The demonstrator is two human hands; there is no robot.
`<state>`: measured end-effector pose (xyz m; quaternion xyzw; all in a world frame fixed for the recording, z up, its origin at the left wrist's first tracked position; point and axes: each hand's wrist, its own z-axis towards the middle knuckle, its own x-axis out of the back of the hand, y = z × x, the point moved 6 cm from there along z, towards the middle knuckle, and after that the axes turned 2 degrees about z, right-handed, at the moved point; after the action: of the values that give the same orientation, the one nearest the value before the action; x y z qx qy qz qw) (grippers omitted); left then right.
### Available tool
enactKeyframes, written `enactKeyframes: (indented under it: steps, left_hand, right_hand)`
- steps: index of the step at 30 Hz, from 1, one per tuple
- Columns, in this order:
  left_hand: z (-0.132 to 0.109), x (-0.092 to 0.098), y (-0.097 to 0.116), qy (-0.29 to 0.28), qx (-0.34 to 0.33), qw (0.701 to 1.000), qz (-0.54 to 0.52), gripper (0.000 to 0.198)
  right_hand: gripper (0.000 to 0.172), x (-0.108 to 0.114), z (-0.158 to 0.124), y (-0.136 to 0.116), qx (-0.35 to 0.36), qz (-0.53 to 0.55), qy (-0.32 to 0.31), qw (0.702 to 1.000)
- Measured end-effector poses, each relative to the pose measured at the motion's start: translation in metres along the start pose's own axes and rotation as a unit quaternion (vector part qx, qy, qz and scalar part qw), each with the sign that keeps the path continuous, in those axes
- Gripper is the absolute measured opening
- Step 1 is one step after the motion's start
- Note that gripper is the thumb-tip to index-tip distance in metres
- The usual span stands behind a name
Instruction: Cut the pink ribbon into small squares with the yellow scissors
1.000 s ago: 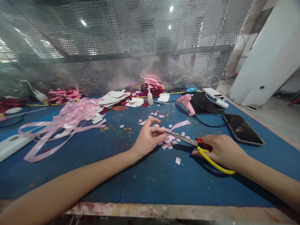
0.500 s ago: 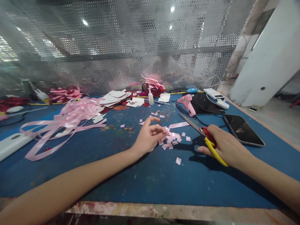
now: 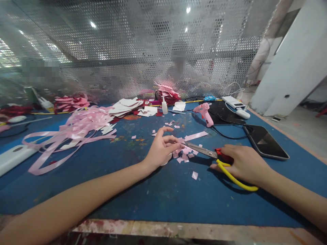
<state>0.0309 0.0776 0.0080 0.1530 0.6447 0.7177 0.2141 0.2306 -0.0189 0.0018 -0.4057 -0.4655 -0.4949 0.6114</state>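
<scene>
My left hand [image 3: 160,148] rests at the middle of the table, thumb and fingers pinched on a small end of pink ribbon [image 3: 181,140], mostly hidden by the fingertips. In my right hand [image 3: 246,163] are scissors [image 3: 209,154] with red and yellow handles. Their blades reach to the fingertips of my left hand, where the ribbon end is. Beneath the blades lies a heap of small pink ribbon squares [image 3: 184,157]. A short ribbon strip [image 3: 196,136] is just beyond the blades. One loose square [image 3: 195,175] sits nearer me. Under my left palm, something whitish shows partly.
Long pink ribbon [image 3: 84,124] is tangled at left, beside white cut pieces [image 3: 125,107]. A small bottle [image 3: 164,106] stands at the back. At right are a pink glue gun [image 3: 204,114] with its cable and a dark phone [image 3: 267,141]. Perforated metal sheet [image 3: 133,51] rises behind.
My right hand has brought the scissors left and turned them, so the blades now reach my left fingertips. The left hand has barely moved.
</scene>
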Motion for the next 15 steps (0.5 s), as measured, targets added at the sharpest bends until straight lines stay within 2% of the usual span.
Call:
enactKeyframes:
  steps: [8,15]
  left_hand:
    - [-0.0015,-0.0058,0.0001,-0.038,0.012,0.999,-0.014,0.051]
    - [-0.0007,-0.0051,-0.0009,-0.042,0.011,0.999,-0.013,0.051]
  right_hand:
    - [0.045,-0.0024,-0.0006,-0.0031,0.021,-0.001,-0.01,1.0]
    - [0.049,-0.0022,-0.0018,-0.0039,0.033,0.006,-0.004,0.999]
